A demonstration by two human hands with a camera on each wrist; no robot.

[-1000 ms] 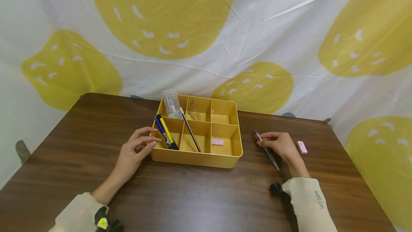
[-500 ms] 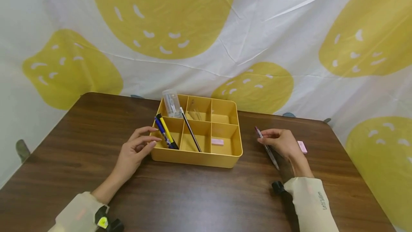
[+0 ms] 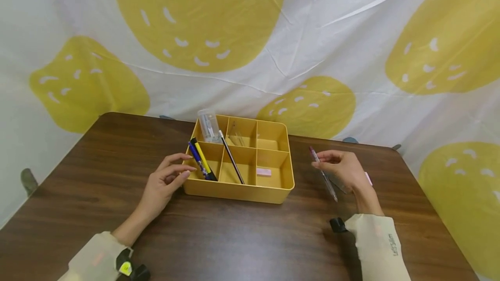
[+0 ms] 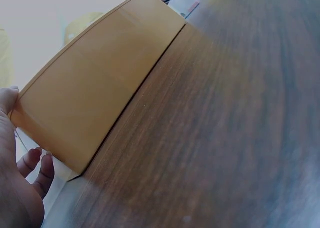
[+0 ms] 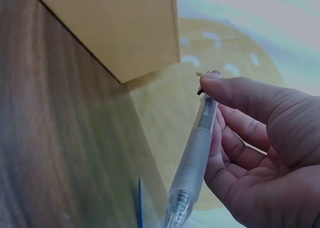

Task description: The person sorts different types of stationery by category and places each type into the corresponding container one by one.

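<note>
My right hand (image 3: 341,168) pinches a retractable pen (image 5: 192,153) with a clear barrel and dark red end, between thumb and fingers. The pen tilts, its tip pointing down toward the table, right of a yellow compartment box (image 3: 234,192). My left hand (image 3: 166,181) is at the box's front left corner, fingers relaxed, fingertips on the rim. In the box, a blue pen (image 3: 198,158) and a yellow-and-black marker (image 3: 203,156) lean at front left, a black pen (image 3: 231,156) at front middle. A pink eraser (image 3: 263,172) lies at front right.
A clear plastic case (image 3: 208,125) stands at back left in the box, a clear pointed item (image 3: 236,134) at back middle. Another pink eraser (image 3: 369,178) lies partly behind my right hand. A printed cloth (image 3: 234,77) hangs behind the brown table (image 3: 234,237).
My right hand has risen slightly and drawn the pen up and away from me, now covering more of the eraser beside it. The left hand and box stay put.
</note>
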